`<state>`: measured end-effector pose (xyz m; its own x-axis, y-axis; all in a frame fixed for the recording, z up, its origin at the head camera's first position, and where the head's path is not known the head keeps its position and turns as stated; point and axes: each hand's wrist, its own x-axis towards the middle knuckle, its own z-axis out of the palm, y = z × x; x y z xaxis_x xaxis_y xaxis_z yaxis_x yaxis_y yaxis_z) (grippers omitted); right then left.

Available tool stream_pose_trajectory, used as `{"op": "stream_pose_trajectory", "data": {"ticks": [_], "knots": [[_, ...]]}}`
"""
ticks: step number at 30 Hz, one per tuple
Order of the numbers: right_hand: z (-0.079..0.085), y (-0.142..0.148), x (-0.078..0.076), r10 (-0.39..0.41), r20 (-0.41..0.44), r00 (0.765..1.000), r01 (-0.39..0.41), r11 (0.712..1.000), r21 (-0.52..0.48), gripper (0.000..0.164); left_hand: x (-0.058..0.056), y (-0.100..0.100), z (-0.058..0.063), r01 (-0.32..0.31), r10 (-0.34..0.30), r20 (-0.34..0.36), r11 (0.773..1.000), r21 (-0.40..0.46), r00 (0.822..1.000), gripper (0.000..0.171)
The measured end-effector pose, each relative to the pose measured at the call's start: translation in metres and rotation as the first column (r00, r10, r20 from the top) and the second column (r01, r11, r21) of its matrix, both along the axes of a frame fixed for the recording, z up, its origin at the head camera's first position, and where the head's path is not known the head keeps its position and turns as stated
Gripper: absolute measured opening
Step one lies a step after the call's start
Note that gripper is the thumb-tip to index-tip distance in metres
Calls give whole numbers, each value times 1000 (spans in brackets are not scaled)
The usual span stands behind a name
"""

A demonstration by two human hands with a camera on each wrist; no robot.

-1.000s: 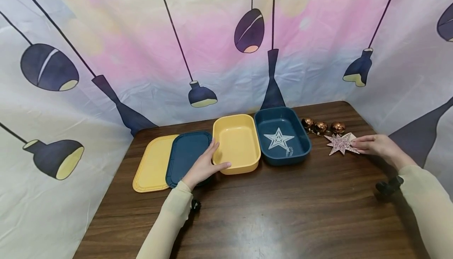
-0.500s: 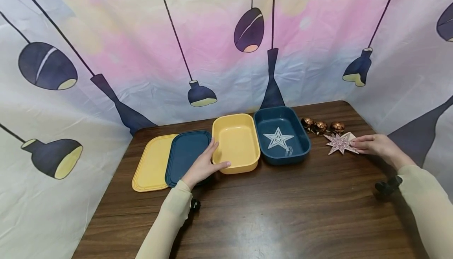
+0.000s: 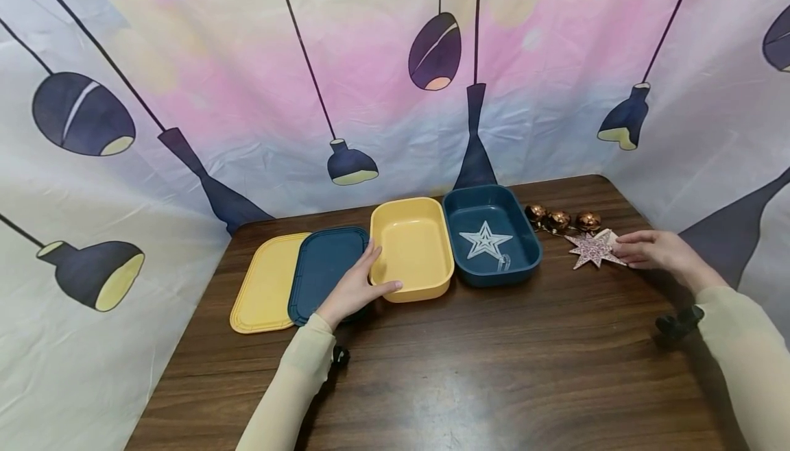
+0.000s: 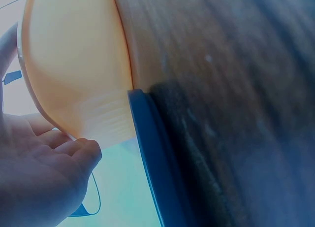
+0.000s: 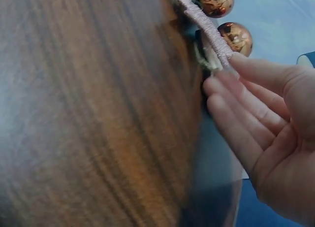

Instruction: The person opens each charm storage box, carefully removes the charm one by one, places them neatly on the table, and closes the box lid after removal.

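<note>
In the head view my left hand (image 3: 354, 290) holds the near left corner of a yellow box (image 3: 410, 249), thumb at the front and fingers along the left side. The left wrist view shows its fingertips against the rim of the yellow box (image 4: 81, 64). At the right, my right hand (image 3: 660, 256) pinches one point of a pink glittery star ornament (image 3: 594, 250), which lies low at the table. Seen edge-on in the right wrist view, the star ornament (image 5: 209, 32) sits at the fingertips. Copper-coloured baubles (image 3: 559, 222) lie just behind it.
A dark blue box (image 3: 531, 249) holding a white star ornament (image 3: 486, 241) stands right of the yellow one. Left of the boxes, a dark blue lid (image 3: 327, 266) overlaps a yellow lid (image 3: 265, 290). A patterned cloth (image 3: 247, 81) hangs behind the wooden table (image 3: 481, 369).
My right hand has shifted very slightly at the star's point, while the star has hardly moved. My left hand stays on the yellow box.
</note>
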<state>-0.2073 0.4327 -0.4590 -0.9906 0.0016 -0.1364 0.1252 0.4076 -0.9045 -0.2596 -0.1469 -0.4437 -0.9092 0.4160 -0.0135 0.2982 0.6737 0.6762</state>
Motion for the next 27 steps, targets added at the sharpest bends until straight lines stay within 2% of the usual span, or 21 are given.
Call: {"op": "stream_pose_trajectory", "data": {"ticks": [5,12,18,21,27], "knots": [[15,-2,-1,-8,-26,1000,11,990,138,59,0,0,1,0,0,4,1000,3,1000,105],[38,-13,-4,-24,-51,998,35,973,226,62,0,-1,0,3,-3,-1,1000,1,1000,105],[60,-38,-9,33,-92,995,0,942,334,62,-1,-1,0,3,-3,-4,1000,2,1000,105],[69,-53,-14,59,-85,995,-25,936,351,65,-1,-1,0,3,-3,-6,1000,-1,1000,105],[83,-82,-25,125,-84,989,-93,945,314,62,1,0,2,4,-4,-15,1000,-14,1000,105]]}}
